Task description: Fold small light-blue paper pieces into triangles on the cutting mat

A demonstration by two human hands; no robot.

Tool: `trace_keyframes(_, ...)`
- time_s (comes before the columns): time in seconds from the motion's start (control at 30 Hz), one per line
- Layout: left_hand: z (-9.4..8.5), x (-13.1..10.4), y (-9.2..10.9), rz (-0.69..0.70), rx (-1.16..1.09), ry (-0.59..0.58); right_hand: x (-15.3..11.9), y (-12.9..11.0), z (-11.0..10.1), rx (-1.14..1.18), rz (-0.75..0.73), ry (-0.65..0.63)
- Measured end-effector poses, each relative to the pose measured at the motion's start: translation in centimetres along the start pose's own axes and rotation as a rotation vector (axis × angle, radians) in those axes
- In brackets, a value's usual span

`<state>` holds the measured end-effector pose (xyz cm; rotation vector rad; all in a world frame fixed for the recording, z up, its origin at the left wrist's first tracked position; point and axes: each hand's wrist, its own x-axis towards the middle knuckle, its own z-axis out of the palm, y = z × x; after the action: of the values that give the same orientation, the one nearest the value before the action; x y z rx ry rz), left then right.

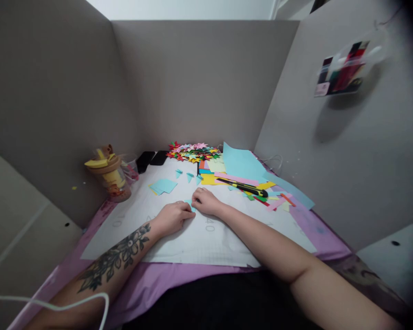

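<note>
A small piece of light blue paper (193, 209) lies on the white sheet, mostly covered by my fingers. My left hand (174, 217) is closed, its fingertips pressing on the paper's near left part. From the right, my right hand (205, 200) has curled fingers gripping the same piece. Just beyond my hands sit 3 small folded blue paper pieces, the middle one (190, 177) pointing towards me. Light blue paper squares (164, 185) lie in a loose stack to the left, with a yellow edge showing beneath. The paper's exact fold is hidden.
Colourful folded paper stars (194, 152) are heaped at the back. A black-and-yellow box cutter (244, 187) rests on paper strips (282, 201) at right, near a large blue sheet (242, 162). A lidded tumbler (112, 176) and dark phone-like slabs (158, 158) stand left. Grey partitions (206, 82) enclose the table.
</note>
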<state>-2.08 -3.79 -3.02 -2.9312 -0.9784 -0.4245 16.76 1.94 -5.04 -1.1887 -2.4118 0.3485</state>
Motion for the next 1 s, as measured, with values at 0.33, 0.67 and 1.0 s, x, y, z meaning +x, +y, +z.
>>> trace_keyframes(0.33,-1.3,0.4,1.1,0.060,-0.059,-0.025,0.7,1.2,-0.9,-0.123,0.234,0.099)
trace_keyframes(0.67,-1.2,0.2,1.2,0.053,-0.039,-0.028,-2.8,0.4,-1.9,0.136,-0.455,0.114)
trace_keyframes(1.0,-1.0,-0.5,-1.5,0.061,0.066,-0.007,-3.3,0.2,-2.0,0.079,-0.460,0.041)
